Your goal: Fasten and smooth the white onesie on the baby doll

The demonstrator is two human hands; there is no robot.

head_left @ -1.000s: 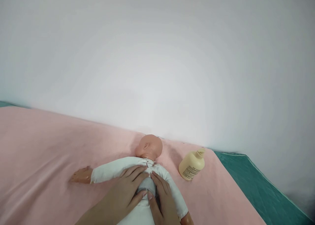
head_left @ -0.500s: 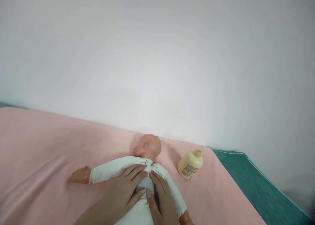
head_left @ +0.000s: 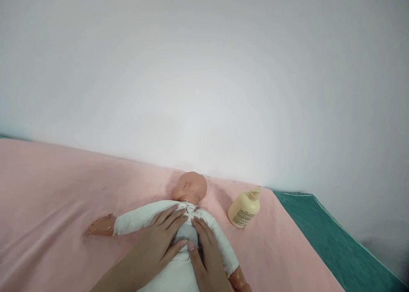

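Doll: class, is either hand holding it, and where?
Neither grips it: the left hand and right hand lie flat on the doll's cloth upper body.

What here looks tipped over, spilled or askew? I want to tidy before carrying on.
Only the cream bottle: it lies on its side on the pink cloth, right of the doll. No spill shows. The left hand and right hand rest flat on the doll's chest.
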